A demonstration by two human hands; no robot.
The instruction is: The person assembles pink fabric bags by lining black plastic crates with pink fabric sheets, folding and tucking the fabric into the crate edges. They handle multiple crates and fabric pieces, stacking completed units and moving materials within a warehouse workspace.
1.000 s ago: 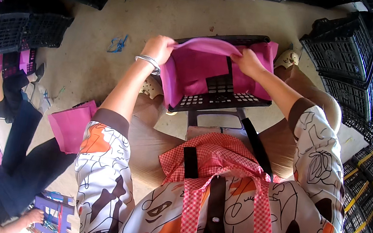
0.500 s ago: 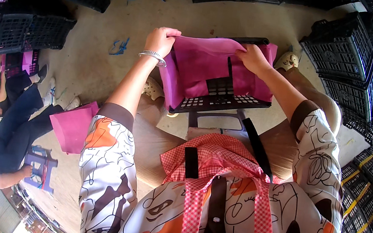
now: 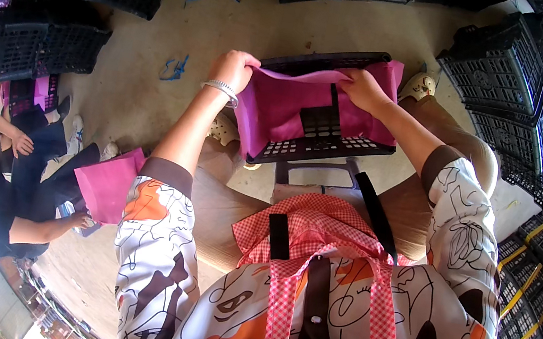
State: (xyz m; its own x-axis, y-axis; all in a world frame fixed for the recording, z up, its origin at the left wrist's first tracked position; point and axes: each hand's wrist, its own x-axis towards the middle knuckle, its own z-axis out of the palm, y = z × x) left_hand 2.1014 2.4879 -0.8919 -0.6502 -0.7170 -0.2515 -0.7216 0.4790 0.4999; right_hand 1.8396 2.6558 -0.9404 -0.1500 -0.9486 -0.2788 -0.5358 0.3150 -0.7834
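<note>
A black plastic crate (image 3: 331,149) with a slotted bottom lies tipped toward me between my knees. Magenta sheet lining (image 3: 281,104) covers its inner walls, leaving part of the slotted bottom bare. My left hand (image 3: 234,70) pinches the sheet's upper edge at the far left corner. Farther right along that edge, my right hand (image 3: 363,90) is closed on the same sheet. Between the two hands the edge hangs in a shallow sag, just in front of the crate's far rim. A dark strip runs down inside the crate below my right hand.
Stacked black crates stand at the right (image 3: 504,71) and far left (image 3: 45,41). Blue strap scraps (image 3: 174,67) lie on the floor. At left sits another person (image 3: 7,200), near a magenta sheet (image 3: 108,184). A small stool (image 3: 316,175) stands before my apron.
Both hands have come slightly down toward me with the sheet's edge, and more of the crate's far rim shows. The person at left has shifted closer, one hand now near the loose magenta sheet.
</note>
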